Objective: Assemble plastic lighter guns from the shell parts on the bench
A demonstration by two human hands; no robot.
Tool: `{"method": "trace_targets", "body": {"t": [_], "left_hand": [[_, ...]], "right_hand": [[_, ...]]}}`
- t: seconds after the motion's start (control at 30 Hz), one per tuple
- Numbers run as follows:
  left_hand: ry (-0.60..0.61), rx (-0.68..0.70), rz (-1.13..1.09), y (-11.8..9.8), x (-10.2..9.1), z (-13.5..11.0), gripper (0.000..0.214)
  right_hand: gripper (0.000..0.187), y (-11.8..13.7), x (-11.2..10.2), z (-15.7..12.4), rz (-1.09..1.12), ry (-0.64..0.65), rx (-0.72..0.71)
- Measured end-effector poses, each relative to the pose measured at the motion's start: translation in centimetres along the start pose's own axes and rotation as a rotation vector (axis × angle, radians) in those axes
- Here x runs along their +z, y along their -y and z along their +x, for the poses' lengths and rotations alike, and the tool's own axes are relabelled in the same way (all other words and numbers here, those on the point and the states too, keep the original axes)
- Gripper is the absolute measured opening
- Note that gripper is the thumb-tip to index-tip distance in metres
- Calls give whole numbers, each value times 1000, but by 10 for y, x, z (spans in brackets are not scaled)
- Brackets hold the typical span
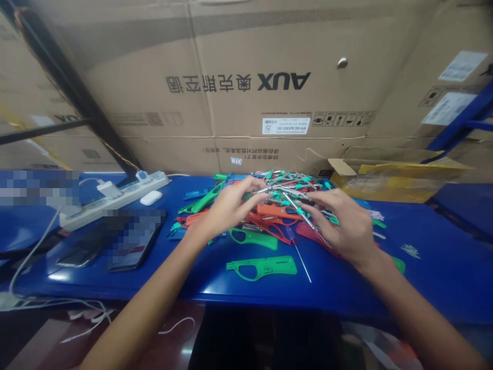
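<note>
Over a heap of lighter parts, my left hand (231, 203) closes its thumb and fingers on the end of a thin metal piece. My right hand (344, 223) is closed around a silver metal tube (298, 209) with a pale wire beside it. Beneath both hands lie green, red and blue plastic lighter shells, tangled with metal tubes and wires. One green lighter shell (265, 268) rests apart at the front. Near it lies a screwdriver (300, 257) with a purple handle, its shaft pointing towards me.
A white power strip (115, 198) with plugs stands at the left, near a white earbud case (151, 197) and two dark phones (134, 246). An open cardboard box (393, 181) sits at the back right. Small pale strips (410, 251) lie on the blue table (442, 277). Large cartons (231, 46) wall off the back.
</note>
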State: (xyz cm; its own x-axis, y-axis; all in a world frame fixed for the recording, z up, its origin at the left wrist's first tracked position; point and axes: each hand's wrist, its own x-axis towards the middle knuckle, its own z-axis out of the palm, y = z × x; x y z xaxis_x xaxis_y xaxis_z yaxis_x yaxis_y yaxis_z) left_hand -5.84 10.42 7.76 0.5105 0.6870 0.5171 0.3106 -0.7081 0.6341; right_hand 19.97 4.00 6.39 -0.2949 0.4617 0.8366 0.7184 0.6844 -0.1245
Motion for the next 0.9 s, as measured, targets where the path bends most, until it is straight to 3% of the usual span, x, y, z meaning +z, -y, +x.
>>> {"method": "trace_targets", "body": {"t": [0.1,0.2,0.37,0.57,0.77,0.9], "left_hand": [[-83,14,219,-20,-13,-41,21],[-83,28,366,-28,-14,-88,18],[-101,-80,392,-20,-2,-139,16],[-85,-142,366,-14,6,-152,18],[-28,-79,440,-13,11,-152,16],[-67,-91,396,-13,12,-154,17]], "right_hand": [[27,44,1,-19,77,6,64],[23,79,18,-42,197,-31,206],[12,98,40,-65,340,20,411],[14,92,33,-68,359,172,354],[14,90,31,-67,397,126,355],[11,89,33,-70,379,197,398]]}}
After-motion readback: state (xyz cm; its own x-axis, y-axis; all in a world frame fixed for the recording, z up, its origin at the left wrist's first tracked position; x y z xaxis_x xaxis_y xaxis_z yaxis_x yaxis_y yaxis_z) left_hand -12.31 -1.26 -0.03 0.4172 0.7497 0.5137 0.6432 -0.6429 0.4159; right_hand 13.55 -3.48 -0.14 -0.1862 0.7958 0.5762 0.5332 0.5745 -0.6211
